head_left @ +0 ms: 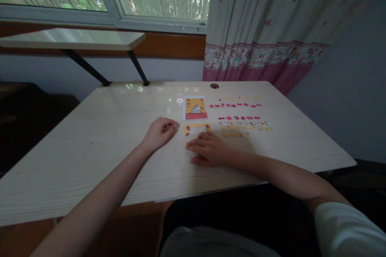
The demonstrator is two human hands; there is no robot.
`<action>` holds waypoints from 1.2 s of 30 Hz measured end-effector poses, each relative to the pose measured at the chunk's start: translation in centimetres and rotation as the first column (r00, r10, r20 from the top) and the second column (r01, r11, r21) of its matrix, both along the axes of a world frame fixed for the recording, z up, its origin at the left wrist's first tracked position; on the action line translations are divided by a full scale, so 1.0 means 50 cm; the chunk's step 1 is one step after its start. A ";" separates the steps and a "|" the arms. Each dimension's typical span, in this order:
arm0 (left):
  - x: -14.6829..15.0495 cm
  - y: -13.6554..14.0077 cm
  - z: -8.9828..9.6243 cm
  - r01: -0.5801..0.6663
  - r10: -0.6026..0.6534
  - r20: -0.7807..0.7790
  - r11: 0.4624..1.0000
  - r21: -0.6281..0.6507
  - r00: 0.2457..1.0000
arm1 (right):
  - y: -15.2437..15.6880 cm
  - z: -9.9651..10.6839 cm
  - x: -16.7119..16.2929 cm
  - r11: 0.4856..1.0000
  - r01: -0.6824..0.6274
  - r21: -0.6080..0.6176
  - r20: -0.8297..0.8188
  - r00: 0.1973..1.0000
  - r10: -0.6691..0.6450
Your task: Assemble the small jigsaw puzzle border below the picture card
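Note:
On the table, a partly assembled jigsaw puzzle [197, 126] shows a yellow top strip with red figures and a short left edge. My right hand [211, 150] lies over its lower part, fingers stretched and thumb apart. A fingertip touches a yellow puzzle piece [186, 145] at the puzzle's left side; the hand hides what is beneath. My left hand [159, 132] rests on the table left of the puzzle, fingers curled in, with nothing visible in them. Just above the puzzle lies a picture card [196, 108] with a white animal on yellow and red.
Loose pieces lie in rows at the right: red pieces [235, 105], white pieces [244, 123] and yellow pieces [233, 134]. A small white ring [179, 100] is beside the card. A raised shelf [90, 40] stands at the back left, and a curtain [256, 56] hangs behind the table.

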State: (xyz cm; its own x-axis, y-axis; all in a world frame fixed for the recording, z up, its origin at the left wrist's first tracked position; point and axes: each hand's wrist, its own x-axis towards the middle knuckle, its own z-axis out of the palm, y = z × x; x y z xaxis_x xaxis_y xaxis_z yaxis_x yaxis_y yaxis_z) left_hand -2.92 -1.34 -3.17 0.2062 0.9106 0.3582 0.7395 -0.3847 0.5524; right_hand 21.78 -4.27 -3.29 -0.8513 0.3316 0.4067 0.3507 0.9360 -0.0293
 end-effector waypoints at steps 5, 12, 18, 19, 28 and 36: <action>0.000 -0.001 0.004 0.008 -0.008 -0.003 1.000 0.005 1.000 | 0.002 -0.001 -0.001 1.000 -0.007 0.002 -0.006 1.000 0.007; -0.006 0.002 -0.002 0.012 -0.012 -0.005 1.000 0.015 1.000 | 0.004 -0.007 -0.003 1.000 0.000 0.012 0.016 1.000 0.000; -0.005 0.003 0.001 0.000 0.000 0.002 1.000 0.008 1.000 | 0.003 -0.005 -0.005 1.000 0.025 0.009 0.034 0.999 -0.025; -0.005 0.003 0.000 0.002 -0.002 0.002 1.000 0.008 1.000 | 0.002 -0.005 -0.006 1.000 0.023 0.011 0.037 0.999 -0.024; -0.011 0.006 -0.005 0.031 -0.031 0.002 1.000 0.006 1.000 | 0.079 0.053 0.048 0.986 0.168 -0.008 -0.071 0.983 -0.168; -0.010 0.008 -0.004 0.055 -0.054 -0.033 0.998 0.024 0.998 | 0.317 0.097 0.276 0.626 0.739 -0.250 0.092 0.661 -0.745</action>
State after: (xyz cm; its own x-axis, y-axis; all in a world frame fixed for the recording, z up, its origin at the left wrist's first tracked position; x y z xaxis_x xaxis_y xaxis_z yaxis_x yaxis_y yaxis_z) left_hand -3.43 -0.93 -3.39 0.2672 0.8884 0.3733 0.7342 -0.4386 0.5183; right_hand 35.58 11.57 1.58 -0.2655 0.9360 0.2312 0.9199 0.3177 -0.2298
